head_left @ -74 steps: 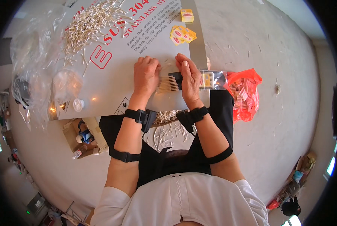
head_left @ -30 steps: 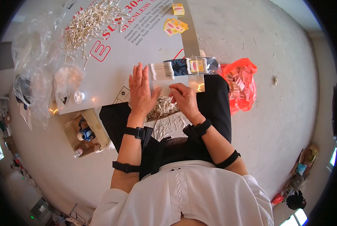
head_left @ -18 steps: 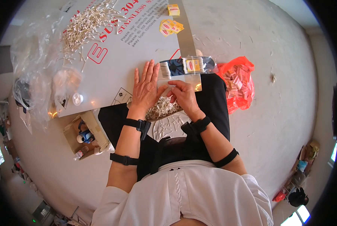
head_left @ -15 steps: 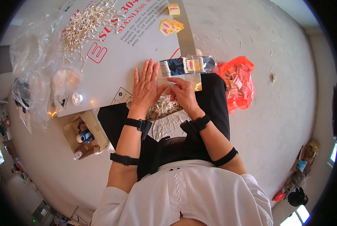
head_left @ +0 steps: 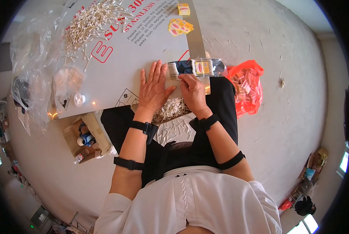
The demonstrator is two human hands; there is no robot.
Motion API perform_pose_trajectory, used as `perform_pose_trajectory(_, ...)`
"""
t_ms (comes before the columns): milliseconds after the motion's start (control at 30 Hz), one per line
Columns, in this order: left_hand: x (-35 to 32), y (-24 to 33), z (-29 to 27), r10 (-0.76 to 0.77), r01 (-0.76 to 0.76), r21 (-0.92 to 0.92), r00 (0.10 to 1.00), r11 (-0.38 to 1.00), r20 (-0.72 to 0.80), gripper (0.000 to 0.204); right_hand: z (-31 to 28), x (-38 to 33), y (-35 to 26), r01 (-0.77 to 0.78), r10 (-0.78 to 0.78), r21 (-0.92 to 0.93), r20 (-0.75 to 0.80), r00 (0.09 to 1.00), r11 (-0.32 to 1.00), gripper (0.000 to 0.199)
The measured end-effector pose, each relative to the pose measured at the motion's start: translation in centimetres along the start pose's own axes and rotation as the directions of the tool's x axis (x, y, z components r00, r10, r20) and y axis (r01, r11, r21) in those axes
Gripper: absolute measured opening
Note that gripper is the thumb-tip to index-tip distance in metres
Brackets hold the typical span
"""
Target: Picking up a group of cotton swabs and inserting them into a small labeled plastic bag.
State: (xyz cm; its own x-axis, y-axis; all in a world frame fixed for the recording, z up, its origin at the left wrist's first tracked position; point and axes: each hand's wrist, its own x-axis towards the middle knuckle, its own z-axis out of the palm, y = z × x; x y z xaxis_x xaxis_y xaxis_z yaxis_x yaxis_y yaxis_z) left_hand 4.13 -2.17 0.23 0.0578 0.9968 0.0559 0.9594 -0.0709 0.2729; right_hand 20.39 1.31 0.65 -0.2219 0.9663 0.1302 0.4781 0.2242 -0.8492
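The left hand [head_left: 153, 87] lies flat on the grey steel sheet [head_left: 114, 78], fingers extended and gripping nothing, just beside the row of cotton swabs [head_left: 171, 72]. The right hand [head_left: 193, 91] is curled, fingertips at the row's right end; whether it pinches anything cannot be told. Compared with half a second ago, it sits farther forward; the left remains flat. Right of the row are a black strip [head_left: 184, 67] and a yellow-labelled swab packet [head_left: 202, 67], near the sheet's right edge. The near edge passes above a swab-filled carton [head_left: 170, 111]. Bare sheet separates the left hand from the swab heap [head_left: 86, 29].
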Motion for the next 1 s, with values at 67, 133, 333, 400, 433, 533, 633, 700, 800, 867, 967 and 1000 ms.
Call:
perform_pose_trajectory(67,0.01,-0.03,0.06,-0.002,0.002,-0.009,1.000,1.000,-0.001,0.082,-0.06,0.18,-0.27,-0.005,0.007,-0.057,0.024,1.000,0.998,0.014)
perform_pose_trajectory(133,0.05,0.01,0.02,-0.002,0.002,-0.017,1.000,1.000,-0.002,0.082,-0.05,0.27,-0.29,-0.013,0.015,-0.074,0.031,0.999,0.997,0.014)
perform_pose_trajectory(333,0.04,0.09,0.06,-0.009,0.009,-0.023,1.000,1.000,-0.004,0.083,0.17,0.22,0.06,0.015,-0.010,-0.124,0.037,0.999,0.992,0.011)
perform_pose_trajectory(400,0.04,0.06,0.11,-0.007,0.006,-0.019,1.000,1.000,-0.015,0.083,0.19,0.14,0.09,0.042,-0.038,-0.126,0.039,0.999,0.991,0.010)
perform_pose_trajectory(433,0.03,-0.01,0.13,-0.008,0.008,-0.019,1.000,1.000,-0.015,0.083,0.17,0.14,-0.07,0.031,-0.027,-0.118,0.035,0.999,0.993,0.012)
perform_pose_trajectory(533,0.06,0.04,0.06,0.004,-0.004,0.019,1.000,1.000,0.003,0.083,0.18,0.44,-0.26,0.016,-0.015,-0.108,0.005,1.000,0.994,0.014)
perform_pose_trajectory(633,0.05,0.10,0.10,-0.017,0.017,-0.008,1.000,1.000,0.006,0.084,0.19,0.78,-0.32,-0.002,0.002,-0.128,0.003,1.000,0.992,0.017)
perform_pose_trajectory(700,0.07,0.07,0.11,-0.016,0.016,-0.009,1.000,1.000,-0.005,0.084,0.21,0.86,-0.39,-0.016,0.021,-0.152,0.026,0.999,0.988,0.017)
perform_pose_trajectory(800,0.09,0.12,0.08,-0.019,0.019,-0.005,1.000,1.000,0.000,0.084,0.23,0.86,-0.50,-0.019,0.023,-0.163,0.022,0.999,0.986,0.017)
perform_pose_trajectory(867,0.08,0.08,0.05,-0.014,0.014,-0.003,1.000,1.000,0.000,0.084,0.21,0.80,-0.59,-0.004,0.007,-0.167,0.019,1.000,0.986,0.016)
perform_pose_trajectory(967,0.12,0.13,-0.01,-0.012,0.012,0.009,1.000,1.000,0.013,0.083,0.23,0.62,-0.38,0.004,0.004,-0.200,0.038,0.999,0.980,0.015)
perform_pose_trajectory(1000,0.13,0.15,0.01,-0.017,0.016,0.017,0.999,1.000,0.028,0.083,0.21,0.57,-0.38,0.005,0.003,-0.200,0.038,0.999,0.980,0.015)
